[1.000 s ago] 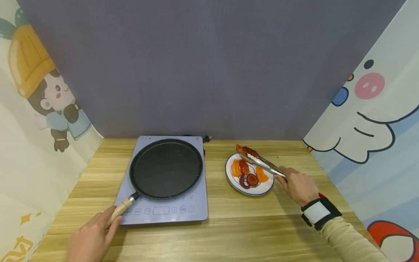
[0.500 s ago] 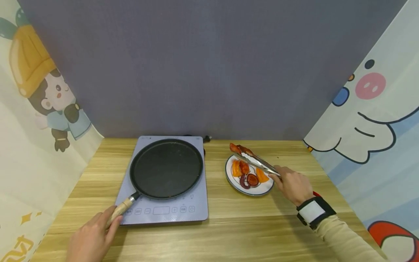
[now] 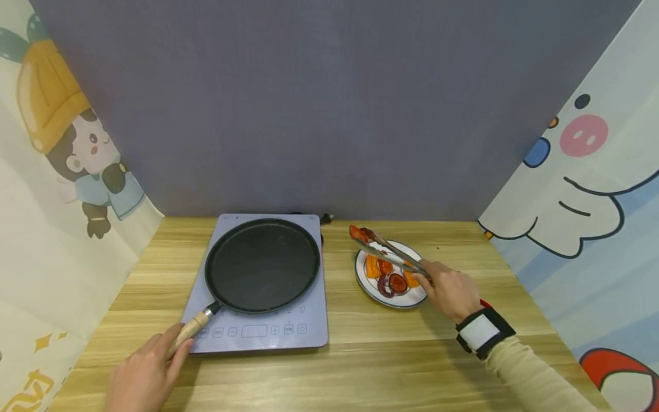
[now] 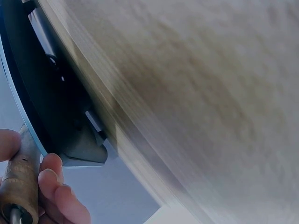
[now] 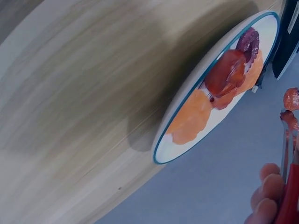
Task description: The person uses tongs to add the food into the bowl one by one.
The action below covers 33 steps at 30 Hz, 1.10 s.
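My left hand [image 3: 146,366] grips the wooden handle [image 3: 189,331] of a flat black frying pan [image 3: 262,266]. The pan sits on a pale induction cooker [image 3: 314,335], with only its dark cooking surface showing. In my right hand [image 3: 453,290] are metal tongs [image 3: 392,261] with red handles [image 5: 290,196], pointing left across the plate. At their tips is a reddish-brown piece of food [image 3: 358,233], above the plate's far left edge. Below lies a white plate [image 3: 368,287] with a dark blue rim, holding orange slices [image 5: 191,119], red pieces [image 5: 226,73] and a purple curl resembling a tentacle [image 3: 385,287].
The wooden table [image 3: 340,372] runs between cooker and plate and along the front. A dark cord end [image 3: 326,218] lies behind the cooker's right corner. A grey panel [image 3: 329,109] closes the back, and printed curtains [image 3: 582,189] hang at both sides.
My right hand has moved left with the tongs, carrying the food piece from above the plate past its far left edge. My left hand and the pan stay in place.
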Each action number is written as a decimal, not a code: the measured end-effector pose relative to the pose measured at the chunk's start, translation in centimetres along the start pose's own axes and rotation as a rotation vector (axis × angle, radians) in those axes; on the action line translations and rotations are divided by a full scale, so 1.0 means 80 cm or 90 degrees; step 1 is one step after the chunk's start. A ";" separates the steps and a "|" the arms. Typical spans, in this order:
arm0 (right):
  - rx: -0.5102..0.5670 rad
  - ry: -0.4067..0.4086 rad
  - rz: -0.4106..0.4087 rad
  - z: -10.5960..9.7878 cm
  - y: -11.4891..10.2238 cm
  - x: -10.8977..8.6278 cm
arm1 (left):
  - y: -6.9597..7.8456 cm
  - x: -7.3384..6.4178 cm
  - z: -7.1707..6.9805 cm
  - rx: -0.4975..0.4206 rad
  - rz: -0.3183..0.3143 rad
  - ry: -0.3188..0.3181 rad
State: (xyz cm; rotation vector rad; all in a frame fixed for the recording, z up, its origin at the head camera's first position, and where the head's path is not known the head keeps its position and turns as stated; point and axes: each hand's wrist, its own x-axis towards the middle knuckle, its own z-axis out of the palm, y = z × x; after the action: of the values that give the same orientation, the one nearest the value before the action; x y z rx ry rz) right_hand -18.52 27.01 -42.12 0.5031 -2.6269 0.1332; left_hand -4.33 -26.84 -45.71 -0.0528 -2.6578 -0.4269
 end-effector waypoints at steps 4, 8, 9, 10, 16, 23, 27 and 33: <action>0.002 -0.001 -0.010 0.004 -0.007 0.005 | -0.001 -0.001 0.001 -0.002 0.007 0.009; 0.004 -0.006 -0.021 0.008 -0.013 0.009 | -0.001 -0.003 0.002 -0.003 0.013 0.014; 0.005 -0.007 -0.024 0.008 -0.015 0.010 | -0.001 -0.003 0.002 -0.002 0.013 0.015; 0.007 -0.009 -0.026 0.009 -0.017 0.010 | -0.002 -0.003 0.002 -0.001 0.012 0.016; 0.011 -0.008 -0.045 0.012 -0.028 0.018 | -0.003 -0.003 0.003 -0.001 0.015 0.029; 0.012 0.015 -0.081 0.018 -0.041 0.029 | -0.003 -0.002 0.003 0.004 0.010 0.022; 0.028 0.015 -0.082 0.019 -0.049 0.032 | -0.002 -0.002 0.002 0.003 0.013 0.025; 0.036 0.011 -0.084 0.024 -0.058 0.037 | 0.000 -0.001 0.000 0.002 0.012 0.026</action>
State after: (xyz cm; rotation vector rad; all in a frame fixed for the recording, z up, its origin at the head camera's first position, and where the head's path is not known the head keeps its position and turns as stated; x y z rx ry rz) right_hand -20.04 21.37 -42.40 0.6903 -2.5693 0.1681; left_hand -4.27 -26.84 -45.78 -0.0679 -2.6150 -0.4130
